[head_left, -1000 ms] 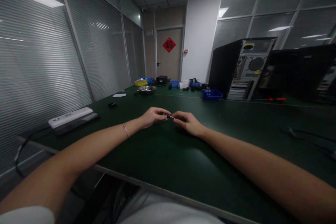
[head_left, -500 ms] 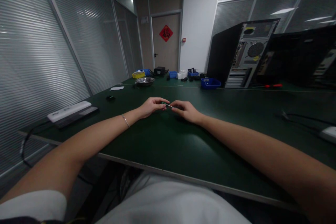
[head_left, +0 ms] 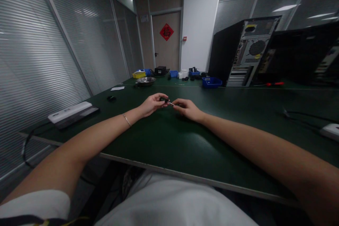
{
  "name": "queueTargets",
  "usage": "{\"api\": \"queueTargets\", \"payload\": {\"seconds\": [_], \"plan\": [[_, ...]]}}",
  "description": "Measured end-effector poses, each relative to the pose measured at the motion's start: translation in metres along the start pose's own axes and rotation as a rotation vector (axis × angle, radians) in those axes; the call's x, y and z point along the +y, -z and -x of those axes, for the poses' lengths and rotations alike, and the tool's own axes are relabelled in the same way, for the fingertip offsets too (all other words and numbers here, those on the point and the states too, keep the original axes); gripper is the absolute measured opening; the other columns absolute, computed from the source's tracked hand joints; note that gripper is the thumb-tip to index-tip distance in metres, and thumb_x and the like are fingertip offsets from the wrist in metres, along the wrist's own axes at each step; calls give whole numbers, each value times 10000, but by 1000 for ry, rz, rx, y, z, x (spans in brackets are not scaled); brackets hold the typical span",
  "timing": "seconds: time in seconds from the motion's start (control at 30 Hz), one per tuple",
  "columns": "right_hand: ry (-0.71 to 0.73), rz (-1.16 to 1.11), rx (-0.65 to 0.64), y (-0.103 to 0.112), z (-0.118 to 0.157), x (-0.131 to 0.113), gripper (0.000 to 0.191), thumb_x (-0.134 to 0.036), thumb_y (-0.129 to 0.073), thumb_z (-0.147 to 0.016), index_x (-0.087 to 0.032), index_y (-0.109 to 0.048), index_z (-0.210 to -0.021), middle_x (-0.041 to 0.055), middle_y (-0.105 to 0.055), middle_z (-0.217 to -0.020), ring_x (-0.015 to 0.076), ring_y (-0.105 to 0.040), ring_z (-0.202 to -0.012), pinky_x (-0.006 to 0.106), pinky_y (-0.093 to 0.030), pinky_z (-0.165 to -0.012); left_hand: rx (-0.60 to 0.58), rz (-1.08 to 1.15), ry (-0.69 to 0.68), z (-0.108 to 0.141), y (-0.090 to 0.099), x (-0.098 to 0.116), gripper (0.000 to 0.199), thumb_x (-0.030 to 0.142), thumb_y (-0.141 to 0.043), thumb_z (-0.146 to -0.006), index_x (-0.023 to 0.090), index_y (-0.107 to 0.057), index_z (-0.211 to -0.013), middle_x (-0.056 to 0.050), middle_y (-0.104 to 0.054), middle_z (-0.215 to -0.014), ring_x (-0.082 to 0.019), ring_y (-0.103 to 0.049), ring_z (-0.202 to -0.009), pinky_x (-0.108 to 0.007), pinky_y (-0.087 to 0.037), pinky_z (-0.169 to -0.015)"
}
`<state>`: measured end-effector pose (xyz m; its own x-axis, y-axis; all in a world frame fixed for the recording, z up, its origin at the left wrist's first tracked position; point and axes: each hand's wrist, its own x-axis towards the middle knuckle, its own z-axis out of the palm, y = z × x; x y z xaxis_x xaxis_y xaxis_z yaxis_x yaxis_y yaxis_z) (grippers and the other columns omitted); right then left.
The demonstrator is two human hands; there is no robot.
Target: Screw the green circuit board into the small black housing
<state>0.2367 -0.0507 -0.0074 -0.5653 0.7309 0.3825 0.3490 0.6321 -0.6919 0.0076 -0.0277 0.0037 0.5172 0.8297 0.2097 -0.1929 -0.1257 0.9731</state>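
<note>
Between the thumb and fingers of my left hand (head_left: 151, 106) is a small dark part (head_left: 164, 99), too small to identify. My right hand (head_left: 190, 110) pinches a thin tool with a bright metal shaft (head_left: 171, 103). The shaft points left, and its tip meets or nearly meets the dark part; contact cannot be made out. Fingers hide the tool's rear end. Both hands are close together over the green table (head_left: 164, 148).
At left lies a white power strip (head_left: 70, 111), with a small black object (head_left: 111, 98) beyond it. A metal bowl (head_left: 145, 81), a yellow bin (head_left: 139, 75) and a blue bin (head_left: 212, 82) stand farther back. A computer tower (head_left: 238, 53) rises at right, near a red-handled tool (head_left: 274, 83).
The part in my left hand has turned: a green face showed before, and now it looks dark. Both hands have shifted slightly upward in view, and the tool slants a little more steeply.
</note>
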Motion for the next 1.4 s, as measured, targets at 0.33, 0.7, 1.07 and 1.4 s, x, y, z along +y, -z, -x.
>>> {"api": "queueTargets", "payload": {"seconds": [0.33, 0.7, 1.07, 1.4], "plan": [[9, 62, 59, 1, 0, 0, 271, -307, -559, -939, -147, -578, -1158, 76, -623, -1120, 202, -639, -924, 393, -545, -782, 28, 4, 67, 2, 6, 2, 316, 56, -716, -736, 155, -648, -1028, -43, -662, -907, -143, -635, -847, -300, -481, -829], [66, 132, 45, 0, 1, -5, 252, -307, -553, -943, -149, -590, -1136, 71, -633, -1095, 194, -641, -907, 386, -543, -780, 8, 41, 118, 0, 0, -4, 314, 20, -630, -748, 133, -631, -1041, -83, -651, -974, -185, -652, -864, -338, -497, -794], [84, 178, 52, 0, 1, -7, 248, -310, -549, -945, -147, -593, -1126, 65, -641, -1064, 187, -644, -882, 379, -544, -769, -26, -22, 121, 1, 0, -2, 272, 104, -648, -769, 127, -659, -1040, -82, -635, -919, -163, -620, -800, -291, -462, -706], [73, 183, 65, 0, 2, -10, 245, -316, -540, -949, -151, -594, -1121, 59, -647, -1033, 182, -643, -865, 378, -538, -771, -42, -57, 101, 1, -3, -4, 229, 169, -715, -771, 140, -660, -991, -50, -634, -866, -126, -602, -737, -269, -452, -675]]}}
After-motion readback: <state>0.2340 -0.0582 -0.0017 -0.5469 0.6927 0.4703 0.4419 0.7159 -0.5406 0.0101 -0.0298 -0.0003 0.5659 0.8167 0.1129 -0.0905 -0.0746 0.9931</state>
